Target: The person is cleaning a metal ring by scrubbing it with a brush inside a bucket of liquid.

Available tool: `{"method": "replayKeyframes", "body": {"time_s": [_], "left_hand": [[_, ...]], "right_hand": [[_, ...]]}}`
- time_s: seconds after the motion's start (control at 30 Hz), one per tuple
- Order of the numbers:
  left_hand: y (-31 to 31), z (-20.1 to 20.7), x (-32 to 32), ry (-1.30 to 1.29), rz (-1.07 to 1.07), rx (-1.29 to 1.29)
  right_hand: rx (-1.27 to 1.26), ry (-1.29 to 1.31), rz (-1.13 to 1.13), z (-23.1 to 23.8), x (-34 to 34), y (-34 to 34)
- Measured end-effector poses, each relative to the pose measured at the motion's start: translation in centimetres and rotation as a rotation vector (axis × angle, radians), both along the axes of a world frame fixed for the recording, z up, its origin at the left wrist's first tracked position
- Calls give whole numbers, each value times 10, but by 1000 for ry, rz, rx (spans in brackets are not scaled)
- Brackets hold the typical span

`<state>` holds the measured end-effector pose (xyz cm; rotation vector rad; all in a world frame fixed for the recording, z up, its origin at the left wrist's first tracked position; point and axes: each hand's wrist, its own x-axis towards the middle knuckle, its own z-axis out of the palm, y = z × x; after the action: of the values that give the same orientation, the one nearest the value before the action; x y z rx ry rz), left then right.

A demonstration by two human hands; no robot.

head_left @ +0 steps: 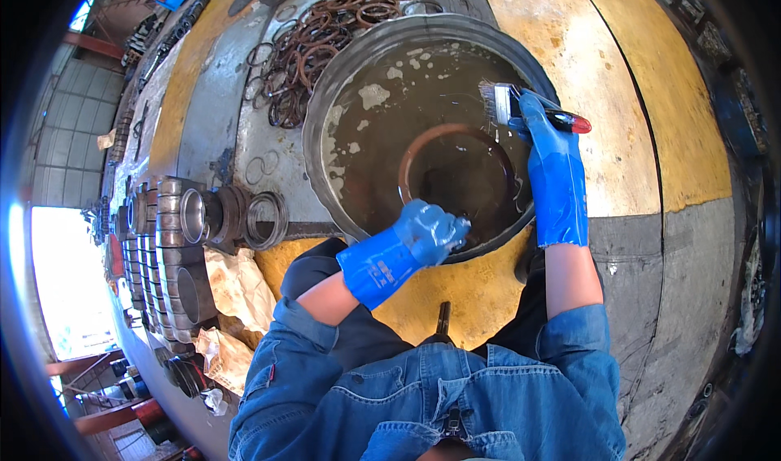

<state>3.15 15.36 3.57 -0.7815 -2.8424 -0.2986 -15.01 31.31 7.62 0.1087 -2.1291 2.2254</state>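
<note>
A wide dark metal basin (pixel 319 165) of murky liquid stands in front of me, with pale foam floating on it. My left hand (pixel 431 230), in a blue rubber glove, is closed at the near rim. Its fingers are curled at the near left side of a brown ring (pixel 411 162) that lies partly in the liquid; the hand hides the grip. Over the basin's right side, my right hand (pixel 543 126), also gloved in blue, grips a flat paintbrush (pixel 502 104) with a black and red handle. The bristles point left above the liquid, apart from the ring.
Many rusty rings (pixel 319 48) lie heaped on the floor behind the basin's left side. Stacked metal cylinders (pixel 167 250) stand at left, beside crumpled brown paper (pixel 241 286). Yellow and grey floor plates (pixel 610 79) extend right. Machine parts line the far right edge.
</note>
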Motion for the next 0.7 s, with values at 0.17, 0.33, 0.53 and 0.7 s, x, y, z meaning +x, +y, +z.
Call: {"method": "replayKeyframes", "body": {"time_s": [0.17, 0.33, 0.53, 0.7], "left_hand": [[-19, 28, -11, 1, 12, -54], [-132, 136, -137, 467, 294, -199], [-159, 146, -169, 612, 477, 26], [-127, 25, -99, 57, 591, 26]], "right_hand": [[-6, -60, 25, 0, -3, 11], [8, -137, 44, -9, -2, 26], [9, -195, 86, -16, -5, 32], [11, -228, 137, -19, -2, 25]]}}
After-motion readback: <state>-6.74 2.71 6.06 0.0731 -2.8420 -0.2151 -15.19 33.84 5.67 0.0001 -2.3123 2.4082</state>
